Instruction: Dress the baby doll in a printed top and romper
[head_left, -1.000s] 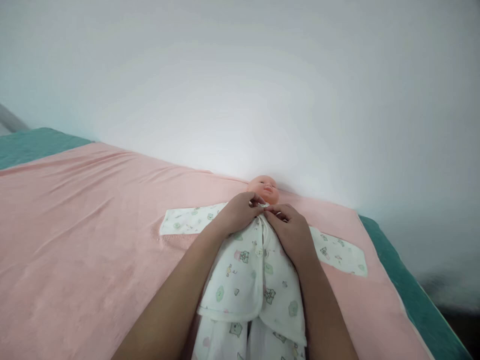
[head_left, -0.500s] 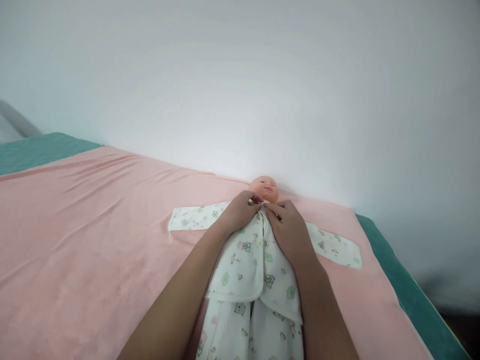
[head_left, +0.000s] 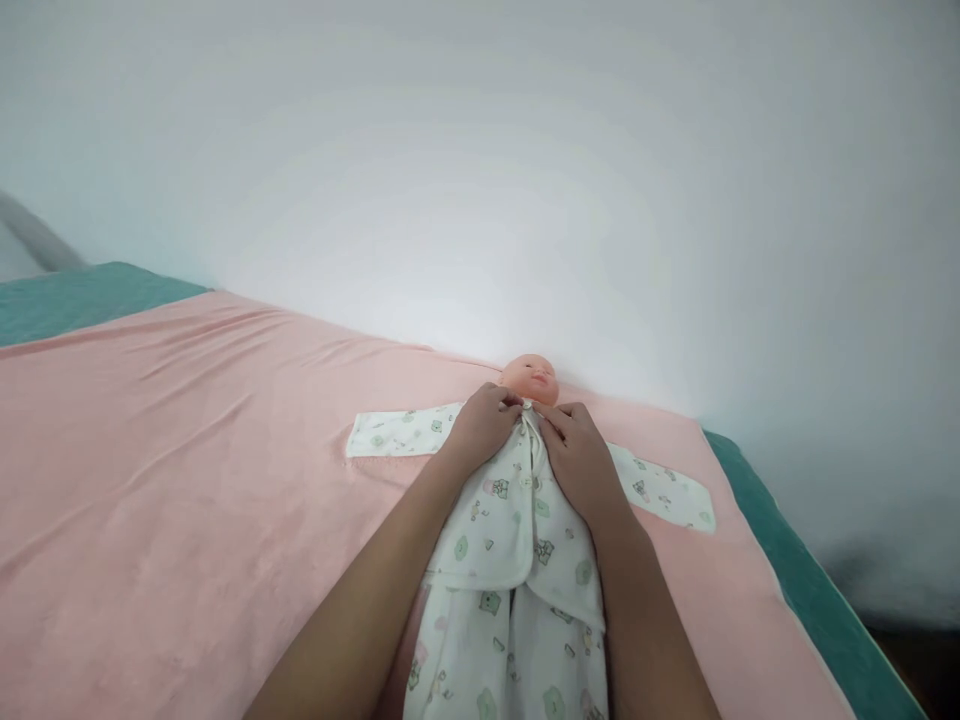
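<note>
A baby doll [head_left: 529, 377] lies on its back on a pink blanket [head_left: 187, 460], head toward the wall. It wears a white printed garment [head_left: 510, 530] with both sleeves spread out flat. My left hand [head_left: 480, 428] and my right hand [head_left: 574, 455] meet at the garment's neckline just below the doll's chin. Both hands are closed, fingertips pinching the two front edges of the garment near the top button.
The pink blanket covers a teal mattress [head_left: 810, 590] whose edge shows at right and far left. A plain white wall [head_left: 480, 180] stands directly behind the doll's head. A grey bar [head_left: 30, 235] shows at the far left.
The view has shifted slightly, so the doll and sleeves sit a little higher and smaller. Both hands stay at the neckline, with my right fingers drawn a bit further apart from the left.
</note>
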